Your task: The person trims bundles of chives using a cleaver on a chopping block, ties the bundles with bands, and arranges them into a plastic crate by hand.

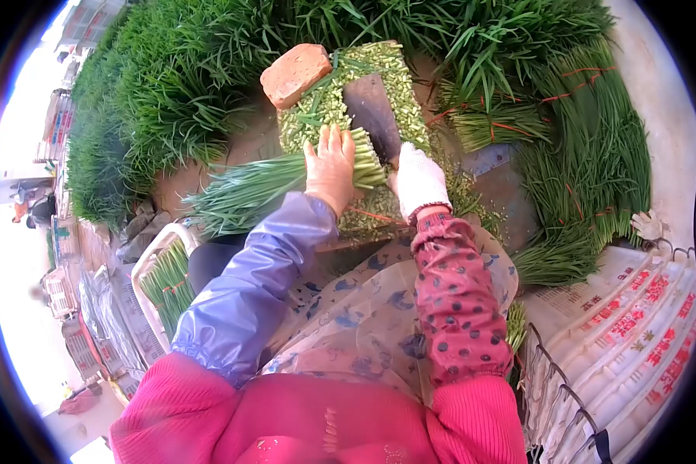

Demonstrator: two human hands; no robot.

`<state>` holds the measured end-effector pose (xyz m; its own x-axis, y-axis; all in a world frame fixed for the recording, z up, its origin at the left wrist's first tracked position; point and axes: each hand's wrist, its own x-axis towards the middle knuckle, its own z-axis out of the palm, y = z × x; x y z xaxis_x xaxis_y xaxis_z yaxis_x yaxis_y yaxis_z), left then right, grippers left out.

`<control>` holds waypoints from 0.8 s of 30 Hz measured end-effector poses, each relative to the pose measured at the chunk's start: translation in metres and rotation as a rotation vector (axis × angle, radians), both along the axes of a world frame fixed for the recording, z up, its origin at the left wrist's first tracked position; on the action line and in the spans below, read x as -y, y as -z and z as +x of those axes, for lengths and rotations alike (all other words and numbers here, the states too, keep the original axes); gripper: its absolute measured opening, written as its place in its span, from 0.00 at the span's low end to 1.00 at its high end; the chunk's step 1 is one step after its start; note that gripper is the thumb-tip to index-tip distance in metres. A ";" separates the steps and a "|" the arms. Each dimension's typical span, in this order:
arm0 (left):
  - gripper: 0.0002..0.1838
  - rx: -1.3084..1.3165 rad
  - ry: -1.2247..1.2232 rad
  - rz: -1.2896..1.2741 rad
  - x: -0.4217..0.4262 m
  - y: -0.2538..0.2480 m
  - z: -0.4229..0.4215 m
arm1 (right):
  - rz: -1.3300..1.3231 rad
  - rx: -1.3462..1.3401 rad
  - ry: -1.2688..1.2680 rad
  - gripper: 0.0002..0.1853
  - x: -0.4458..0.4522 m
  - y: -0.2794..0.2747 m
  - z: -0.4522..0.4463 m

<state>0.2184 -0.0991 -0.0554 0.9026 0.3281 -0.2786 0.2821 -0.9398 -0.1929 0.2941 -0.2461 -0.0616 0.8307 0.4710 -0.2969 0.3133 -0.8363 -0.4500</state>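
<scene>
A bunch of garlic chives (263, 185) lies across the low chopping board, leaves to the left and pale cut ends to the right. My left hand (331, 172), in a tan glove, is closed over it near those ends. My right hand (420, 179), in a white knit glove, grips the handle of a cleaver (371, 108). Its dark, broad blade points away from me, just right of the cut ends. Chopped stem pieces (394, 66) cover the board thickly. The blade's lower edge is partly hidden.
A brick (295, 75) sits at the board's far left corner. Loose green chives (178, 85) are heaped behind, and tied bunches (588, 147) lie at right. A white basket (166, 271) of bunches stands left. Printed sacks or cartons (626, 325) and wire hoops are at lower right.
</scene>
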 end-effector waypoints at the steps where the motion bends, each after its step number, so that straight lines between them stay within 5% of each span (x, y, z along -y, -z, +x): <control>1: 0.63 0.023 0.031 0.033 0.000 0.006 -0.005 | 0.003 -0.023 0.024 0.16 -0.003 0.000 0.001; 4: 0.59 0.129 -0.003 -0.043 -0.006 0.015 -0.009 | 0.148 -0.303 0.122 0.24 -0.005 -0.009 0.008; 7: 0.56 0.237 -0.031 -0.108 -0.014 0.009 -0.002 | 0.358 -0.282 0.294 0.28 -0.014 -0.004 -0.003; 9: 0.58 0.043 -0.074 -0.215 -0.015 -0.008 0.008 | 0.295 -0.236 0.245 0.27 -0.010 -0.026 -0.011; 13: 0.64 0.107 -0.090 -0.125 -0.018 0.015 0.017 | 0.217 -0.040 0.216 0.17 0.006 -0.063 -0.035; 24: 0.54 0.071 -0.025 -0.134 -0.023 0.012 0.026 | 0.039 -0.081 0.130 0.14 0.035 -0.080 -0.078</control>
